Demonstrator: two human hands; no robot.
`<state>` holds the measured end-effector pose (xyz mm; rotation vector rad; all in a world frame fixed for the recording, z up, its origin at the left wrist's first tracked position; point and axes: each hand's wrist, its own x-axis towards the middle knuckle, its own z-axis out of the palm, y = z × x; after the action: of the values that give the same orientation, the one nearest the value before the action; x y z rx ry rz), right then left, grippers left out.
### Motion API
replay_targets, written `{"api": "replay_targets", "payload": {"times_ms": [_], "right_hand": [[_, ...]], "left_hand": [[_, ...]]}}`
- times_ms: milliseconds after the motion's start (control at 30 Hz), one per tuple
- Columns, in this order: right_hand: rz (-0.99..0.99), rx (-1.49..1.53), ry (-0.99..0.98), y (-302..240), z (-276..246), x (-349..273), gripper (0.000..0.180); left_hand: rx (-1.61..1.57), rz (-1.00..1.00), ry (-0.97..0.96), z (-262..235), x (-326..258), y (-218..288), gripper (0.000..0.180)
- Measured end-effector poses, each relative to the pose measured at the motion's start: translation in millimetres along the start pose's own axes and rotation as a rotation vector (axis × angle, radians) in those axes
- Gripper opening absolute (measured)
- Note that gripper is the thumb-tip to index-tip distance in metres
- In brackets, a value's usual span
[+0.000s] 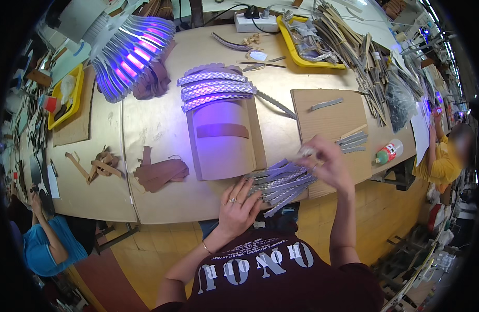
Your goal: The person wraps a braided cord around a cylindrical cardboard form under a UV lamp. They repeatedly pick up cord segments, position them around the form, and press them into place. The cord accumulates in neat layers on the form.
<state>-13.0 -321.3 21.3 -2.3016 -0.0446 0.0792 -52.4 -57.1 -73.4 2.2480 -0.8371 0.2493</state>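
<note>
Strips of grey braid (286, 183), in the head view, lie loosely fanned just off the near right corner of the curved brown form (221, 158). From where I stand, the left hand (238, 208) rests just in front of that form, fingers slightly apart, tips at the strips' left ends. The right hand (325, 160) is over the fan, right of the form, thumb and fingertips pinched together on something pale; I cannot tell what. To handle these well, I'd keep the left fingers light but steady, so neighbours don't drag along, and pick single strips by the end. Braided bands (217, 89) lie across the form's far part; best keep loose ends clear of them.
</note>
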Motion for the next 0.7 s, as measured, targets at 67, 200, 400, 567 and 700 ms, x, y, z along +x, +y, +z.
{"api": "replay_targets", "payload": {"times_ms": [67,200,400,567,700], "right_hand": [[-0.095,-0.097,-0.107,-6.5,17.8,-6.0,0.030],[-0.192,-0.332,-0.270,-11.4,39.9,-5.8,0.030],[-0.195,-0.426,-0.331,-11.5,49.7,-1.2,0.025],[-0.185,-0.302,-0.350,-7.1,47.2,1.2,0.026],[-0.172,-0.188,-0.382,-1.6,46.5,5.6,0.024]], "left_hand": [[0.030,0.030,-0.038,0.4,1.0,0.1,0.027],[0.093,0.065,-0.132,2.6,2.0,-0.9,0.028],[0.118,0.061,-0.126,5.3,3.8,1.0,0.027],[0.155,0.083,-0.141,5.6,5.6,1.0,0.028],[0.187,0.111,-0.136,6.3,5.1,0.0,0.029]]}}
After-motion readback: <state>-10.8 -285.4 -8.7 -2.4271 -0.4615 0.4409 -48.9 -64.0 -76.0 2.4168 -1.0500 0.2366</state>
